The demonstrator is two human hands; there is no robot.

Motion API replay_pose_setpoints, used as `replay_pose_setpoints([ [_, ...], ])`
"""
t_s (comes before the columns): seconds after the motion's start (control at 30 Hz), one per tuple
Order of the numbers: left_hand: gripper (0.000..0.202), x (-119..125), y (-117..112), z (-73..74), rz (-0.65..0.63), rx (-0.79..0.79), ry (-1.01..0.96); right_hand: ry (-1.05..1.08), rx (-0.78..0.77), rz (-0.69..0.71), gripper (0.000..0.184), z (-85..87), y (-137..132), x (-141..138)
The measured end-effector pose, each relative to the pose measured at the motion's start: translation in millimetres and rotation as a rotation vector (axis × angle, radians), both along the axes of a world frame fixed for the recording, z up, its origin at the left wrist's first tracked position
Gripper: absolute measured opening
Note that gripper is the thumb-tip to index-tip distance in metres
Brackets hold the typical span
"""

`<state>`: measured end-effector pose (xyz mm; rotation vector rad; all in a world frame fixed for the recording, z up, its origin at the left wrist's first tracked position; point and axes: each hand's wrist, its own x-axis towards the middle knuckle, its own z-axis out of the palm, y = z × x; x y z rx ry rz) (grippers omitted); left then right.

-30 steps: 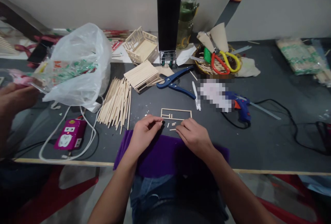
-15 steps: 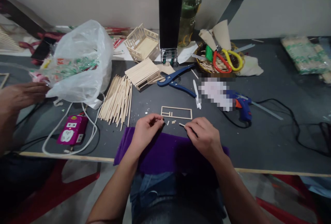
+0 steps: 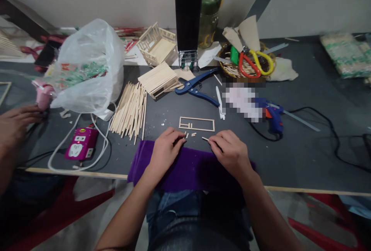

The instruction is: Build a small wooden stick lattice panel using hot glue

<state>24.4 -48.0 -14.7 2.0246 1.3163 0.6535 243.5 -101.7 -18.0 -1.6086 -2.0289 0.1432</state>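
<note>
My right hand (image 3: 228, 148) pinches a thin wooden stick (image 3: 205, 138), its end pointing left. My left hand (image 3: 167, 148) is closed with thumb and forefinger together at a short stick piece (image 3: 185, 133), which appears to be between their tips. Other short stick pieces (image 3: 193, 134) lie on the table between my hands. Just beyond them lies a flat rectangular stick frame (image 3: 205, 129), with small crosspieces in its left end. Both wrists are over a folded purple cloth (image 3: 176, 175) at the table's edge.
Left are a stick pile (image 3: 130, 112), a plastic bag (image 3: 113, 73) and a purple power adapter (image 3: 82, 143). Behind stand stick models (image 3: 158, 77) and a phone (image 3: 188, 15). Blue cutters (image 3: 191, 87) and a glue gun (image 3: 274, 117) lie right. Another person's hand (image 3: 23, 117) touches a pink tool.
My left fingers have moved slightly right, to the short pieces, and a piece now shows at their tips. The other person's hand has lowered, uncovering the pink tool. The view has shifted slightly.
</note>
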Motion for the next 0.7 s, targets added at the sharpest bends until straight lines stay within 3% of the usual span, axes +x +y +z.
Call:
replay_pose_setpoints([
  [0.3, 0.008, 3, -8, 3.0, 0.004, 0.113, 0.029, 0.001, -0.001, 0.011, 0.017, 0.1, -1, 2],
  [0.5, 0.015, 18, 0, 4.9, -0.089, 0.294, 0.264, -0.049, -0.03, 0.049, 0.02, -1.8, 0, 1],
  [0.7, 0.02, 33, 8, 2.2, -0.159, 0.3, 0.383, -0.082, -0.051, 0.075, 0.024, -0.8, -1, 1],
])
